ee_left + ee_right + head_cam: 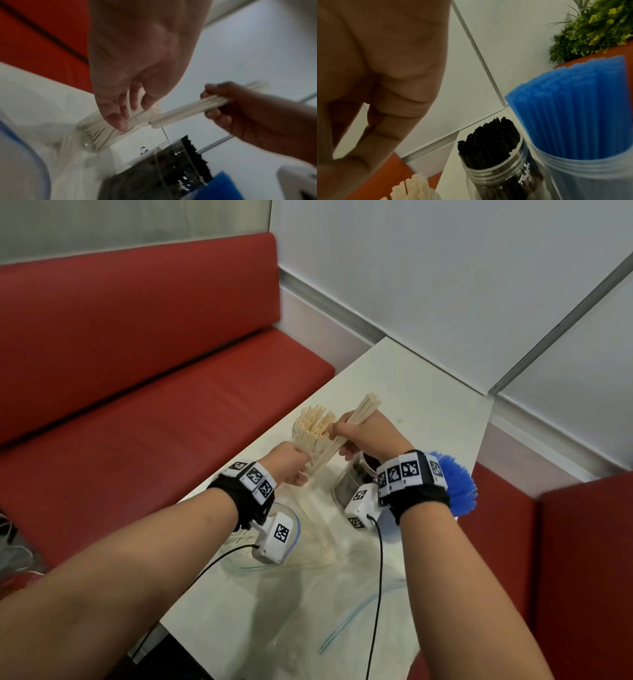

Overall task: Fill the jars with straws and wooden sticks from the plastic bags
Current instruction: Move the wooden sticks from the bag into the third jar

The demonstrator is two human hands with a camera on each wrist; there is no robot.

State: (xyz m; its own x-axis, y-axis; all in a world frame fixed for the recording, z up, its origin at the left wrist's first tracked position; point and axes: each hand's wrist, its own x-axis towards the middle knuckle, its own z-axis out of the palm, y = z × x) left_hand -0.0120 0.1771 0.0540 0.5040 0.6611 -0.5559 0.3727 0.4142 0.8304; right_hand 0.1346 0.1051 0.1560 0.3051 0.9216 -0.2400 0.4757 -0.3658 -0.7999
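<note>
The right hand [368,436] is up over the white table [428,392], fingers wrapped tight around a bundle of pale wooden sticks [363,409], and the bundle slants down and to the left, its lower end at the mouth of a clear jar [298,433]. That jar is tipped over at a slant in the left wrist view and packed with cream-white straws [317,428], open ends fanned out toward the camera. The left hand [287,462] has the jar by its side, fingers curled round the glass just below the straws; from the left wrist camera the fingertips [120,121] lie across the jar wall.

Just right of that, partly hidden under the right wrist, stands a second clear jar with a threaded neck [496,174], upright and full of black straws [489,136]. Beside it on the far right, a clear jar with bright blue straws [573,108] standing tall, touching or nearly touching the black-straw jar; I can't tell which.

Near side of the table: clear plastic bags with blue zip strips [342,635] lie flat and crumpled, and one under the left wrist holds more pale sticks or straws [308,556], too blurred to tell which. A red padded bench [137,354] runs along the left, and green foliage [594,27] shows at the far right in the right wrist view.
</note>
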